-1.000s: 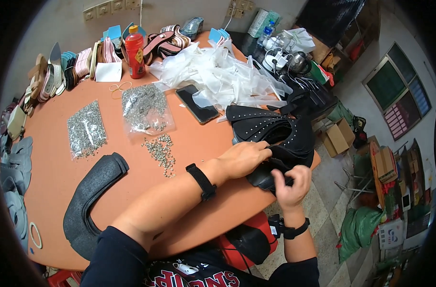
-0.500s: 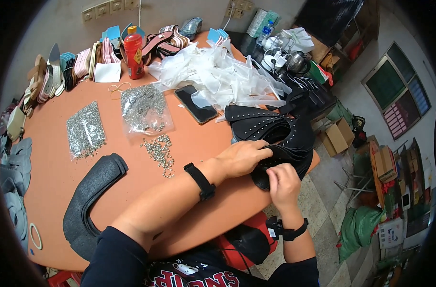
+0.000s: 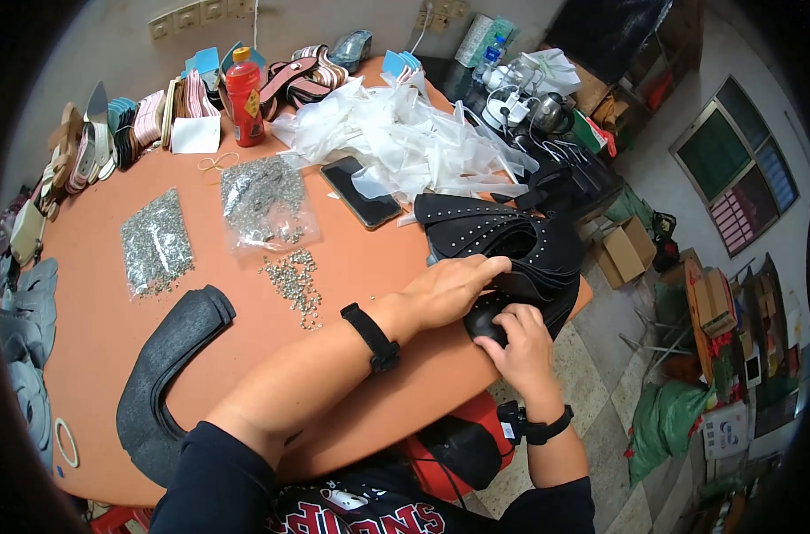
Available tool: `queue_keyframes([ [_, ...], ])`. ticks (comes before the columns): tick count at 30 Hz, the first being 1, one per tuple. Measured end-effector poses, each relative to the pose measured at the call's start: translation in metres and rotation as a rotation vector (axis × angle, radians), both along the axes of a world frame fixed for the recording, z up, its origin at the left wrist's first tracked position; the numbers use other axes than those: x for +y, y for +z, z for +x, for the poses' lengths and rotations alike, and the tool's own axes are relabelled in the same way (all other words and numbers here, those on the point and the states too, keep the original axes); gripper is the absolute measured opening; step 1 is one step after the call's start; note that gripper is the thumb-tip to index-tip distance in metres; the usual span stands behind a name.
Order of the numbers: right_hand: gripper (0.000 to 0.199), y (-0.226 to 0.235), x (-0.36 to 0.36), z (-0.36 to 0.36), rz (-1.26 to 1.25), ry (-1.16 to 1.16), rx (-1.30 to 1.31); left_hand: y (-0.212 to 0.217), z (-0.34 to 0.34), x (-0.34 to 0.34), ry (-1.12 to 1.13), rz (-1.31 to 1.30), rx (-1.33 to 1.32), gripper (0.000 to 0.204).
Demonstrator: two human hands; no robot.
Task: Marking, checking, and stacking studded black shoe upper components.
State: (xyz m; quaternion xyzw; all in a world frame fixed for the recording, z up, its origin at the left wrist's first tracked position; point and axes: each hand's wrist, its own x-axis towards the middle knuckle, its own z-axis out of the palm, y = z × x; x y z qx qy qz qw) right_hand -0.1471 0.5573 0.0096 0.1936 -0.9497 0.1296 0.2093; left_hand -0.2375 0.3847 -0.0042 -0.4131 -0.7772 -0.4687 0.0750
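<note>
At the right edge of the orange surface (image 3: 351, 267), both hands grip a black studded strap (image 3: 503, 240). The left hand (image 3: 454, 287) presses on top; the right hand (image 3: 520, 343) pinches its end. It looks soft, bendy and light, so hold it by the edge.

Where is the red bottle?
In the head view, the red bottle stands at the orange table's far left side, beside the sandal straps.

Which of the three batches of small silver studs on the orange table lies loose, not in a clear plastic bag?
The small loose heap of silver studs, nearest the left hand. The other two batches sit inside clear plastic bags farther back.
</note>
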Motion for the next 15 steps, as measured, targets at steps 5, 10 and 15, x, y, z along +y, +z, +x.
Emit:
queue_keyframes([
  [5,0.025,-0.012,0.005,0.002,-0.011,-0.012,0.028,0.003,0.0,0.0,-0.014,-0.099,0.056,0.026],
  [10,0.01,-0.001,0.004,-0.002,0.01,-0.106,0.085,-0.003,0.0,-0.002,-0.018,-0.104,0.224,0.018],
  [15,0.007,0.014,0.008,-0.013,-0.256,-0.011,0.172,0.0,0.003,0.001,-0.049,-0.053,0.307,0.018],
])
